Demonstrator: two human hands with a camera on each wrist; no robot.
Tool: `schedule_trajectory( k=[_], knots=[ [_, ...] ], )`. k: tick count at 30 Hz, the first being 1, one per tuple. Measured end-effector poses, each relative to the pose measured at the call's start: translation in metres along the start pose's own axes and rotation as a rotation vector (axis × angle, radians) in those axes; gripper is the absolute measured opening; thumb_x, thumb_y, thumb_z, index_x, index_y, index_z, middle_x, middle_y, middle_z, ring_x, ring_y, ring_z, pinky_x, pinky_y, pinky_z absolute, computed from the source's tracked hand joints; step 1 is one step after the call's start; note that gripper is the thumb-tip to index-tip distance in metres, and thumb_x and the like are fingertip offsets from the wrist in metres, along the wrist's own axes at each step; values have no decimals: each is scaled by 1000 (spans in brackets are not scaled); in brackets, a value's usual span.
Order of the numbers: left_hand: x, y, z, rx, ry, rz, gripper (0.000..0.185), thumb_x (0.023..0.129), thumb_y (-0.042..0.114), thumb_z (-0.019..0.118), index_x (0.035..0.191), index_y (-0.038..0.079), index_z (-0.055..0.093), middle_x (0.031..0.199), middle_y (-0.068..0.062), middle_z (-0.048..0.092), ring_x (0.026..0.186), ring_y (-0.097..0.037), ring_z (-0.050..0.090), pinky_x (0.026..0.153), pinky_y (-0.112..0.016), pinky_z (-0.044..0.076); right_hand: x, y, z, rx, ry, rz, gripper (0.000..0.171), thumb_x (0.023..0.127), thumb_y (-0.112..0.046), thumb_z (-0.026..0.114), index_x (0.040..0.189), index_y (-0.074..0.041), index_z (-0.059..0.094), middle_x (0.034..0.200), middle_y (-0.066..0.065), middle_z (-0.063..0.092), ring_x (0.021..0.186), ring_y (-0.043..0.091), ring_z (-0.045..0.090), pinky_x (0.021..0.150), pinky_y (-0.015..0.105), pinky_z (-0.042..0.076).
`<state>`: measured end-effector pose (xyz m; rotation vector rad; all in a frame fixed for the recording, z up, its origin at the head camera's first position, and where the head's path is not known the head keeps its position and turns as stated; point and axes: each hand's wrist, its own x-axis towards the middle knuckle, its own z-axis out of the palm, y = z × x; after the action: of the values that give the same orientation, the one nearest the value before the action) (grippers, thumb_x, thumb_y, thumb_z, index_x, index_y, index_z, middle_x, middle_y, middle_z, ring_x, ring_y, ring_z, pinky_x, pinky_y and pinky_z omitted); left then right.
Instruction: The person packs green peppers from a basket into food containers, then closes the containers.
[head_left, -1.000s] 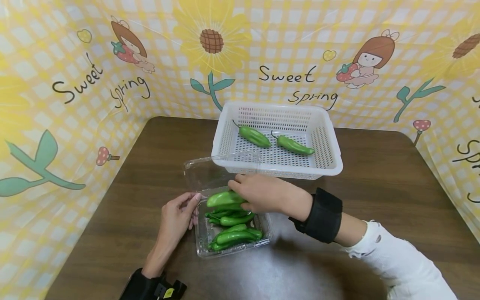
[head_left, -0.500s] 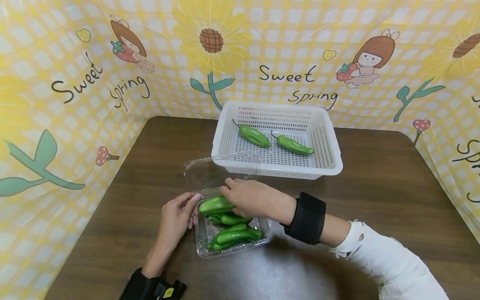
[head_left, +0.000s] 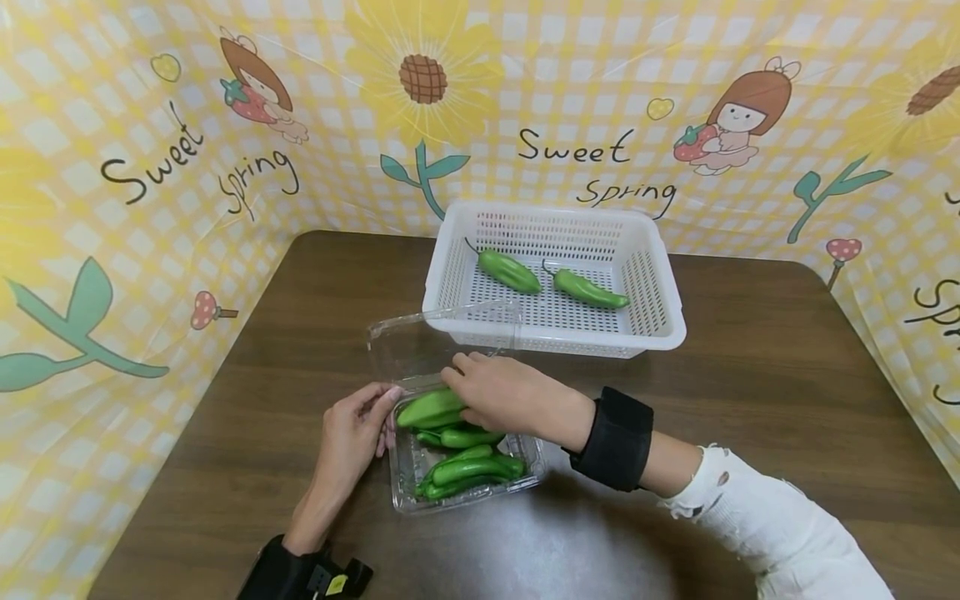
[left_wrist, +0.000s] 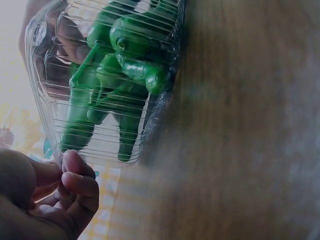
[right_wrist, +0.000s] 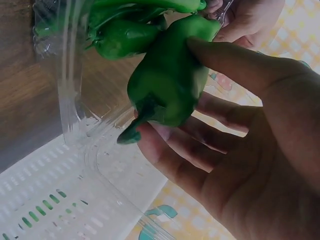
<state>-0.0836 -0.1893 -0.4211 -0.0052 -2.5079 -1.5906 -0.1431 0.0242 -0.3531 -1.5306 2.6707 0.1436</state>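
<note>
My right hand (head_left: pixel 510 393) holds a green pepper (right_wrist: pixel 167 75) between thumb and fingers, over the far part of a clear plastic clamshell box (head_left: pixel 405 492). In the right wrist view the pepper's stem points toward the camera. My left hand (head_left: pixel 352 433) pinches the box's left rim between thumb and fingers, as the left wrist view also shows. Several other green peppers (head_left: pixel 472 473) lie in the box, the nearer ones side by side. The box's clear lid (head_left: pixel 412 346) stands raised at the back. The right hand hides part of the held pepper in the head view.
Behind the box stands a white slotted plastic basket (head_left: pixel 663 333) with two green peppers (head_left: pixel 588 289) in it. The lid overlaps the basket's front left corner in the head view. A yellow checked cloth (head_left: pixel 322 183) surrounds the brown table (head_left: pixel 750 367).
My right hand has moved left with the pepper, bringing it close to the box's left rim. In the last half second the pepper has tilted slightly. The left hand has stayed on the rim.
</note>
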Motion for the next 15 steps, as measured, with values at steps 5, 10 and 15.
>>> schedule_trajectory(
  k=[5,10,15],
  knots=[
    [-3,15,-2,2,-7,-15,18,101,11,57,101,-1,71,65,-18,60,45,-34,56,39,-28,46,-2,0,0,-5,13,-9,41,95,-31,68,126,-6,55,111,8,60,97,20,61,81,32,54],
    [-3,17,-2,-3,-4,-11,18,101,11,58,100,-1,71,65,-19,60,45,-33,55,39,-28,46,-6,4,-3,18,11,4,43,96,-33,67,127,-7,54,112,7,60,98,19,60,83,32,52],
    [-3,16,-1,-3,6,-7,17,100,11,58,100,-1,71,64,-18,60,44,-33,55,38,-27,45,-12,11,-11,77,92,1,37,97,-35,65,121,-8,57,102,4,58,86,15,56,76,30,49]
  ],
)
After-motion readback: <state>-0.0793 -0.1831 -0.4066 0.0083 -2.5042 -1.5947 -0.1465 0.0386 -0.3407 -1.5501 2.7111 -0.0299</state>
